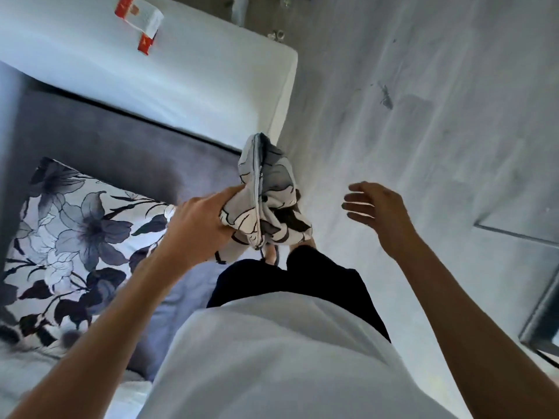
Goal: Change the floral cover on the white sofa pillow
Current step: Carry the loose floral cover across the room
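A bunched floral cover (267,195) is gripped in the closed left hand (201,225) and sticks up just beyond its knuckles. The right hand (376,210) is held empty, fingers spread, a little to the right of the cover and apart from it. A floral pillow (75,246) lies on the grey sofa (121,146) left of the left hand, its lower corner blurred. The cover's opening is probably hidden in the folds.

Two hands (199,225) (378,213), one bunched floral cover (266,192), one floral pillow (78,243), one red-and-white packet (139,22)
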